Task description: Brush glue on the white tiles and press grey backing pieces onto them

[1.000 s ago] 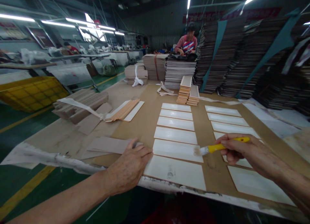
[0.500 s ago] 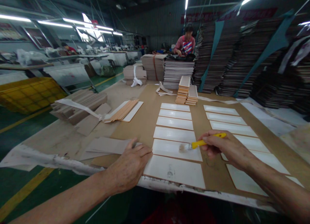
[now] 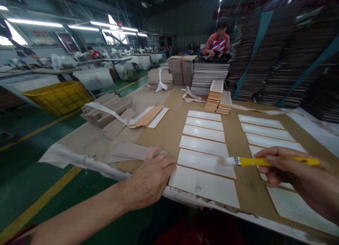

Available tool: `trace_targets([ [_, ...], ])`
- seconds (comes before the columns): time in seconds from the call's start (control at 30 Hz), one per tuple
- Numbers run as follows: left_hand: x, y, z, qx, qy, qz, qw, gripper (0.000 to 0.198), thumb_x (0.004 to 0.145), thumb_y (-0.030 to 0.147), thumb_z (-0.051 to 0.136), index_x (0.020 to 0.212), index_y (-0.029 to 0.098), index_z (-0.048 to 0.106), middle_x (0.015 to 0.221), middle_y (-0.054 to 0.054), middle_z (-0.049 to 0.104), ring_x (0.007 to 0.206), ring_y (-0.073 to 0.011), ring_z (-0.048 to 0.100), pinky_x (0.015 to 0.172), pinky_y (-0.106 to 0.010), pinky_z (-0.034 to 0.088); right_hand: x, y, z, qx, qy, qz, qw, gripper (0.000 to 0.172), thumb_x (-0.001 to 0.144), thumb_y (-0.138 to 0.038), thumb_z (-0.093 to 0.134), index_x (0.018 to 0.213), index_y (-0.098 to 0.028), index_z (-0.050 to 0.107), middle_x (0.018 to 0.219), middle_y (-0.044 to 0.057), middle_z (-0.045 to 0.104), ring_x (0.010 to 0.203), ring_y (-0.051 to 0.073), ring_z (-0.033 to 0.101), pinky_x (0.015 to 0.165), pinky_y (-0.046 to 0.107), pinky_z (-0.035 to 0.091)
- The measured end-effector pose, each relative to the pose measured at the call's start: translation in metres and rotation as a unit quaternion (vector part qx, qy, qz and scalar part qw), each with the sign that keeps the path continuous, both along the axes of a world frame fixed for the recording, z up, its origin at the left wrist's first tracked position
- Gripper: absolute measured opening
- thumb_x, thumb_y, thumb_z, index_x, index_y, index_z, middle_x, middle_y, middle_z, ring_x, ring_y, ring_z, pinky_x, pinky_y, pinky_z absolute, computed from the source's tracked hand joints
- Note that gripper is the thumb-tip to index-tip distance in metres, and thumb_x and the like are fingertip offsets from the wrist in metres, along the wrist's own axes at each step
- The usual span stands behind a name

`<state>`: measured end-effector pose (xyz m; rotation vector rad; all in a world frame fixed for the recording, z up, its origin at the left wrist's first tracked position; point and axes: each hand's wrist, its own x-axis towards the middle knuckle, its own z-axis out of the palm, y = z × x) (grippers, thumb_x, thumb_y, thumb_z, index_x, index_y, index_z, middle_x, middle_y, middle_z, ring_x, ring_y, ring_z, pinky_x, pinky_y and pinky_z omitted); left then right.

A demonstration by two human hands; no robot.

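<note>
My right hand is closed round the yellow handle of a flat paintbrush. The brush lies nearly level, and its pale bristles are over the right part of a white strip, second from the near edge. My left hand has its fingers bent and close together at the left end of this strip; the thumb is hidden. Nearest me lies another white strip with a small grey mark. Further glossy white strips continue the column away from me. A second column runs along the right, partly behind my right hand.
Grey board pieces lie left of the column, and thin orange-edged strips lie fanned behind them. Small stacks of strips stand further back. Tall dark stacks rise at the right. A person works behind a board stack.
My right hand has moved the brush rightward along the same strip, and the handle is more level. My left hand stays at the strip's left end. The camera view has turned left.
</note>
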<state>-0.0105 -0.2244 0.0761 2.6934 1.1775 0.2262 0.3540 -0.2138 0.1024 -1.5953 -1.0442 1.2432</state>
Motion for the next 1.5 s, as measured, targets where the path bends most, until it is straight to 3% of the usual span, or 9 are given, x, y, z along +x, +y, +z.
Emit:
trace_targets([
  [0.1,-0.002,-0.019,0.003,-0.020,0.004,0.013,1.000,0.030,0.091,0.008,0.043,0.113,0.021,0.058,0.116,-0.004,0.063,0.106,-0.0236,0.056,0.114,-0.054,0.012,-0.024,-0.013,-0.003,-0.023,0.051,0.009,0.998,0.061,0.049,-0.063,0.088,0.085,-0.016,0.072,0.067,0.007,0.067,0.053,0.016,0.058,0.049,0.021,0.051],
  [0.23,-0.006,-0.036,-0.006,-0.024,-0.018,0.013,0.999,0.031,0.096,0.011,0.044,0.122,0.022,0.055,0.124,-0.004,0.062,0.112,-0.0235,0.055,0.115,-0.052,0.011,-0.052,-0.026,-0.016,-0.042,0.074,0.069,0.994,0.062,0.065,-0.066,0.082,0.098,-0.016,0.072,0.073,0.009,0.070,0.061,0.019,0.063,0.057,0.024,0.055],
  [0.47,-0.008,-0.036,-0.028,0.032,-0.074,0.022,0.997,0.023,0.100,0.013,0.043,0.113,0.021,0.059,0.117,-0.003,0.065,0.106,-0.0206,0.059,0.115,-0.050,0.017,-0.090,-0.037,-0.028,-0.052,0.115,0.111,0.986,0.060,0.073,-0.067,0.076,0.103,-0.015,0.071,0.067,0.007,0.069,0.064,0.018,0.065,0.061,0.022,0.053],
  [0.7,-0.009,-0.035,-0.032,0.038,-0.102,0.013,0.994,0.019,0.100,0.012,0.044,0.107,0.019,0.061,0.109,-0.002,0.067,0.101,-0.0182,0.061,0.115,-0.047,0.025,-0.105,-0.034,-0.036,-0.053,0.118,0.118,0.985,0.055,0.074,-0.062,0.074,0.102,-0.014,0.069,0.070,0.006,0.069,0.056,0.015,0.062,0.057,0.022,0.051],
  [0.9,-0.011,-0.035,-0.035,0.038,-0.119,0.005,0.992,0.019,0.099,0.010,0.045,0.105,0.018,0.062,0.109,-0.003,0.067,0.101,-0.0174,0.062,0.113,-0.044,0.031,-0.106,-0.032,-0.042,-0.051,0.051,0.159,0.985,0.051,0.081,-0.061,0.062,0.103,-0.016,0.067,0.069,0.004,0.069,0.058,0.017,0.063,0.059,0.025,0.049],
  [1.1,-0.008,-0.034,-0.034,0.034,-0.115,0.008,0.993,0.018,0.099,0.011,0.046,0.101,0.019,0.062,0.105,-0.002,0.069,0.099,-0.0173,0.062,0.111,-0.045,0.030,-0.095,-0.031,-0.024,-0.056,-0.083,0.206,0.973,0.051,0.084,-0.065,0.052,0.100,-0.019,0.068,0.065,0.002,0.068,0.064,0.019,0.064,0.064,0.027,0.045],
  [1.5,-0.004,-0.033,-0.027,0.030,-0.114,0.022,0.993,0.018,0.098,0.011,0.048,0.100,0.020,0.064,0.104,-0.002,0.070,0.097,-0.0197,0.060,0.100,-0.045,0.027,-0.028,-0.043,-0.041,-0.082,-0.068,0.160,0.981,0.069,0.085,-0.075,0.055,0.117,-0.016,0.068,0.066,0.005,0.065,0.079,0.025,0.067,0.077,0.030,0.052],
])
